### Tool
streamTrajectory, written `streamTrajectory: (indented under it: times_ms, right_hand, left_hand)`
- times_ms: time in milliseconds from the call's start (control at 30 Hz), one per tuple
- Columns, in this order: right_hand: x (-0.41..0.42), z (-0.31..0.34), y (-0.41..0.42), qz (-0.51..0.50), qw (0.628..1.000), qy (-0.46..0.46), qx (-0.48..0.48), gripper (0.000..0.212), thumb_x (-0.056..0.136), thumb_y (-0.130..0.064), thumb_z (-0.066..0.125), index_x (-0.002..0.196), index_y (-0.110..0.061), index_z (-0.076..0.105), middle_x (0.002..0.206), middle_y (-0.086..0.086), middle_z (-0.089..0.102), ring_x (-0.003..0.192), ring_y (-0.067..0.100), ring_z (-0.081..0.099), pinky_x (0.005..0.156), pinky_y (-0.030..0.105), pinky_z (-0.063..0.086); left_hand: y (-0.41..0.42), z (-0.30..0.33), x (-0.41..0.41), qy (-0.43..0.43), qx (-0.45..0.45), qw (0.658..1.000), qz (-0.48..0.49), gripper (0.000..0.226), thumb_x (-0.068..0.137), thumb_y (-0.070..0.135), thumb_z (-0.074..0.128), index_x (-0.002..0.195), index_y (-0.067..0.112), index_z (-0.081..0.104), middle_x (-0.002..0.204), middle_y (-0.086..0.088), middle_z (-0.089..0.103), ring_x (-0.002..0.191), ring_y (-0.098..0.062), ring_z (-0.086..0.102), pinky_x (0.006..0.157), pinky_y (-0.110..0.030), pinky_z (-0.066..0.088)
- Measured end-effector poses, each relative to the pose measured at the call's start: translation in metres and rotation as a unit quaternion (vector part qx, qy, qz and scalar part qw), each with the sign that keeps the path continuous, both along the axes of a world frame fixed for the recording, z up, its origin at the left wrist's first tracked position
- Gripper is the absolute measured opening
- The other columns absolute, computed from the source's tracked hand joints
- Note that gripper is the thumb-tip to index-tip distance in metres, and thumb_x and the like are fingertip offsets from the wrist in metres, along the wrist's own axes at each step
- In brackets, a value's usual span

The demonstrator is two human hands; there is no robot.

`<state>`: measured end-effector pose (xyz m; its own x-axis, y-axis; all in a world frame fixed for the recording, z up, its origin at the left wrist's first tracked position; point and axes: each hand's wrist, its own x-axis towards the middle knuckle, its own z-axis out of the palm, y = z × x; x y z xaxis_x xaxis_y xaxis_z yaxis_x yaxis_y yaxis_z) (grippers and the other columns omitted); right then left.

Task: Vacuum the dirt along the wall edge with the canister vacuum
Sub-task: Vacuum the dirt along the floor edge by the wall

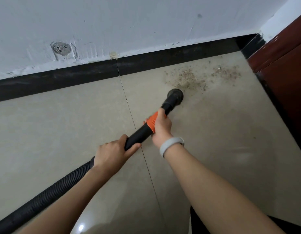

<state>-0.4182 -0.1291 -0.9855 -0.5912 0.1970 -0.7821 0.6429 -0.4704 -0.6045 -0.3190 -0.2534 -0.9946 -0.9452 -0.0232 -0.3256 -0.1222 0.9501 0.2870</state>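
Left hand (111,153) and right hand (160,127) gripping wand (139,134), hose (45,195) cut off bottom-left, canister unseen.

A round grey patch (61,48) scars the white plaster, and a reddish-brown door (284,65) stands at right.

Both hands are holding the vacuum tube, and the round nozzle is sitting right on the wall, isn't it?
Not quite. In the head view, the left hand and right hand do hold the vacuum tube, but the round nozzle is down at the floor, apart from the wall, at the near edge of the dirt.
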Motion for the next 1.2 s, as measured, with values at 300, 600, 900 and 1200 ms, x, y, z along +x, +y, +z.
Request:
streamTrajectory:
  times_ms: [300,600,900,1200]
  right_hand:
    - [-0.068,0.004,-0.038,0.172,0.985,-0.006,-0.013,0.029,0.091,-0.035,0.049,0.109,-0.013,0.043,0.085,0.008,0.059,0.074,0.022,0.067,0.083,0.038,0.056]
    - [-0.034,0.016,0.027,0.131,0.990,-0.036,0.047,0.026,0.094,-0.029,0.046,0.076,-0.010,0.046,0.078,0.011,0.064,0.073,0.030,0.068,0.064,0.027,0.055]
    - [0.025,-0.001,0.064,0.044,0.991,-0.111,0.057,0.026,0.090,-0.028,0.052,0.098,-0.004,0.049,0.075,0.007,0.057,0.078,0.032,0.065,0.087,0.048,0.053]
    - [-0.034,0.008,0.112,0.002,0.996,-0.075,0.041,0.025,0.093,-0.029,0.049,0.098,-0.005,0.048,0.071,0.005,0.053,0.045,0.016,0.061,0.074,0.036,0.057]
  left_hand:
    - [-0.023,0.004,-0.052,0.029,-0.017,0.993,0.115,0.052,0.082,0.069,0.026,0.083,0.019,0.042,0.058,0.003,0.046,0.060,-0.027,0.049,0.054,-0.033,0.029]
    - [0.024,0.007,-0.025,-0.023,-0.003,0.999,0.047,0.041,0.084,0.067,0.033,0.086,0.026,0.039,0.059,0.006,0.045,0.065,-0.027,0.058,0.055,-0.031,0.029]
    - [0.044,0.013,0.019,-0.070,-0.013,0.996,-0.060,0.042,0.085,0.068,0.032,0.098,0.030,0.046,0.063,0.009,0.047,0.071,-0.017,0.063,0.058,-0.028,0.034]
    - [0.093,0.007,-0.050,-0.051,-0.021,0.994,-0.090,0.048,0.081,0.073,0.023,0.091,0.028,0.036,0.066,0.007,0.049,0.072,-0.023,0.061,0.059,-0.030,0.034]
